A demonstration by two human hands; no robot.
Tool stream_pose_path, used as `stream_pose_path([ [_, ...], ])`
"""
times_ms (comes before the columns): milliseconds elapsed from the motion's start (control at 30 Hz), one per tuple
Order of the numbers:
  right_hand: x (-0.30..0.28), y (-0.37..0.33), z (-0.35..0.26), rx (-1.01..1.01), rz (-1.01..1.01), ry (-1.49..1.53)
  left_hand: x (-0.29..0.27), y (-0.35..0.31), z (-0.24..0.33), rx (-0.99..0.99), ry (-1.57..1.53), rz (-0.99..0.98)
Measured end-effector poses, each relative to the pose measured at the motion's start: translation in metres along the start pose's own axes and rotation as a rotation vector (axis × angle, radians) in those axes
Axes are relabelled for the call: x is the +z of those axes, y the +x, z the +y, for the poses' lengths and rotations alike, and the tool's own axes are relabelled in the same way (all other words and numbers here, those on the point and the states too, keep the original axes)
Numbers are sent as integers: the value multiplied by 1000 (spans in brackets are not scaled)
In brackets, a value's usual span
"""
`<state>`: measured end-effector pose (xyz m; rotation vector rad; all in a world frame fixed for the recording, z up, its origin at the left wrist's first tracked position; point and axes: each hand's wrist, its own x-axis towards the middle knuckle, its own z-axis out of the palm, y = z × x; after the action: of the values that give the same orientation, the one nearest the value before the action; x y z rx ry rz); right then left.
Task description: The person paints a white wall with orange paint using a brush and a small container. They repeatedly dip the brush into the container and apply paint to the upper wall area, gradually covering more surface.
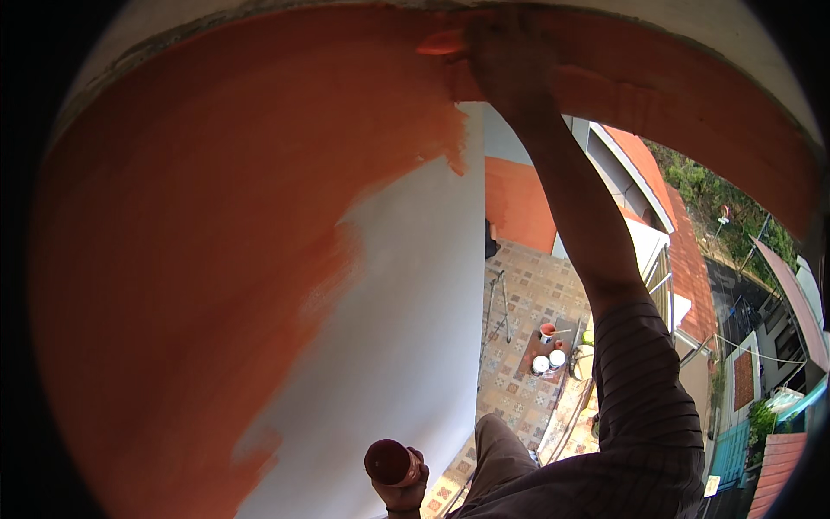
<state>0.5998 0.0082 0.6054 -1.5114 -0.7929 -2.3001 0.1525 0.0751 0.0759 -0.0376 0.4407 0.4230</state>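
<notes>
Wall [259, 225] part orange, part white, tiled floor [508, 376], left hand [405, 495] gripping cup [388, 463], right hand [512, 65], grip unclear

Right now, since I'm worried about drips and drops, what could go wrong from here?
Paint might stray: the brush in the right hand is close to the pale band above the orange wall.
The round container in the left hand could slip or tip toward the tiled floor far below.
Balance may suffer with the right arm stretched high; the footing is out of view.
</notes>
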Motion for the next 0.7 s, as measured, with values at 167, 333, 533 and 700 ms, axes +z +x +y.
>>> stream_pose_path([
  [167,8,-1,-9,16,-110,78,1,-2,0,28,49,-38],
  [333,26,-1,-22,6,-133,19,1,-3,1,12,-134,-36],
  [533,27,0,-32,-73,-156,94,4,-3,-1,-10,41,-63],
  [700,5,-7,-17,-85,156,451,7,-5,-2,7,21,-21],
])
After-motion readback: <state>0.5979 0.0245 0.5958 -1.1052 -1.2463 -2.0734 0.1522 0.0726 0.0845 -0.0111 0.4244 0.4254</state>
